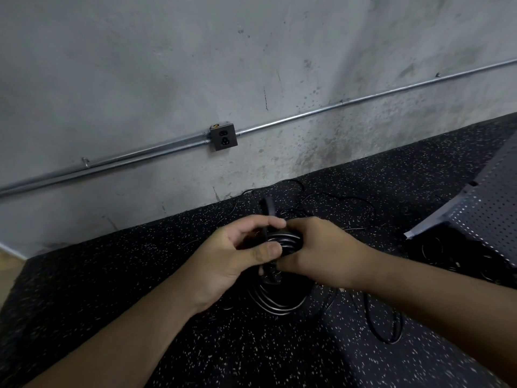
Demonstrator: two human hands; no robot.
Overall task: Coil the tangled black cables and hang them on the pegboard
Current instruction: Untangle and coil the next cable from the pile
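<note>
Risking the loops springing loose and snagging the stray cables (338, 196) on the far floor (140, 261) if either grip slackens, we hold the black cable coil (288, 240) low at centre, right hand (316, 247) curled round its top, left hand (237, 247) pinching it thumb-to-fingers, wrists angled inward, pegboard (486, 211) lying right.

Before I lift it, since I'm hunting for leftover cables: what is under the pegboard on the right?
Thin black cable loops lie on the speckled floor in the shadow under the tilted pegboard. The panel covers how far they run beneath it.
</note>
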